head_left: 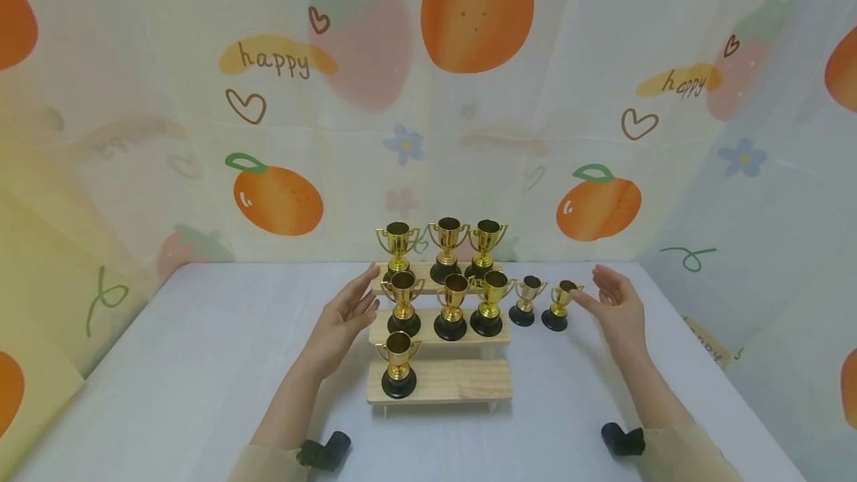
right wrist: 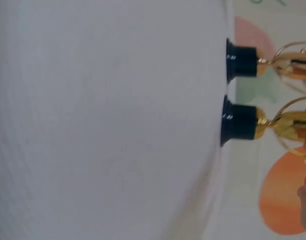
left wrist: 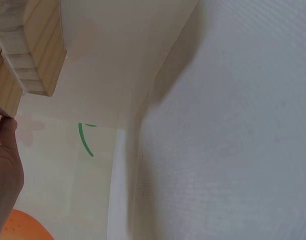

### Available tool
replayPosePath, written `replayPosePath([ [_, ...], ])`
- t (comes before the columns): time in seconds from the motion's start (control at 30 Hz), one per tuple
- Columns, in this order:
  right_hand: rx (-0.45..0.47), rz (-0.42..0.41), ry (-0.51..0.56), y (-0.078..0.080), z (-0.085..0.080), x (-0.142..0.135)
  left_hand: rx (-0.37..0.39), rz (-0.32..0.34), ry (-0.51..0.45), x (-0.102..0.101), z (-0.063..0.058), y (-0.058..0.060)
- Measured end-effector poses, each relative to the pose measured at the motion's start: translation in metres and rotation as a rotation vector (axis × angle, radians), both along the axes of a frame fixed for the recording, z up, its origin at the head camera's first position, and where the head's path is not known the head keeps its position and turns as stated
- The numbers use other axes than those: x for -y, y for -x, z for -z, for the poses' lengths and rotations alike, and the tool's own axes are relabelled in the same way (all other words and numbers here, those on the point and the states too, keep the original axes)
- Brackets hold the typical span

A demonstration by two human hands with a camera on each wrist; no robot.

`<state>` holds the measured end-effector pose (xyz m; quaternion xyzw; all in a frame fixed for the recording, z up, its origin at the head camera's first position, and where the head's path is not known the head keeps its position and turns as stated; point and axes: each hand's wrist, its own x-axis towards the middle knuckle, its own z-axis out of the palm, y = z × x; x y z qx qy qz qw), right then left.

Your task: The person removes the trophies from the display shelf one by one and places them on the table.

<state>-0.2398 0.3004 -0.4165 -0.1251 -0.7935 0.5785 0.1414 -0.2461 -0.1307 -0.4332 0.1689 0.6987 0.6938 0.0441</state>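
Observation:
A three-step wooden display stand [head_left: 462, 381] holds small gold trophy cups with black bases. Three stand on the top step, three on the middle one, and one trophy [head_left: 399, 367] is at the left of the bottom step. My left hand [head_left: 343, 322] is at the stand's left side, fingers loosely bent. In the left wrist view its fingertips [left wrist: 7, 125] are right at the end of a wooden board [left wrist: 13, 97]. To the right of the stand, two trophies stand upright on the table. My right hand [head_left: 619, 311] is beside the outer trophy [head_left: 559, 307], thumb pointing at its handle, palm holding nothing.
A white cloth [head_left: 201, 370] covers the table. Behind it hangs a pale curtain [head_left: 509, 125] printed with oranges, strawberries and hearts. A black strap-like piece [head_left: 324, 451] is on the left wrist, and another black piece [head_left: 623, 439] on the right.

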Motion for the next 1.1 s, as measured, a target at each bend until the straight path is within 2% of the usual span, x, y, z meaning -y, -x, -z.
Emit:
replayPosePath([
  [0.1,-0.039,0.007,-0.004,-0.009,-0.009,0.009,0.002,0.001,-0.004,0.0,0.0,0.0],
  [0.23,-0.132,-0.001,0.056,-0.02,-0.023,0.02,0.001,0.002,-0.005,0.0,0.0,0.001],
  [0.43,-0.281,-0.092,0.217,-0.04,-0.047,0.039,0.003,-0.001,-0.008,0.0,-0.001,0.0],
  [0.53,-0.334,-0.135,0.255,-0.05,-0.057,0.052,0.005,-0.001,-0.008,0.0,-0.001,0.0],
  [0.67,-0.458,-0.236,0.282,-0.062,-0.065,0.068,0.006,0.002,-0.015,0.0,0.0,0.0],
  [0.83,-0.596,-0.434,0.319,-0.075,-0.067,0.085,0.006,0.006,-0.017,0.0,0.001,0.001],
  [0.93,-0.615,-0.525,0.307,-0.081,-0.067,0.094,0.005,0.011,-0.018,0.0,0.002,0.001],
  [1.1,-0.609,-0.604,0.314,-0.084,-0.068,0.106,0.0,0.011,-0.018,0.0,0.001,0.0],
])
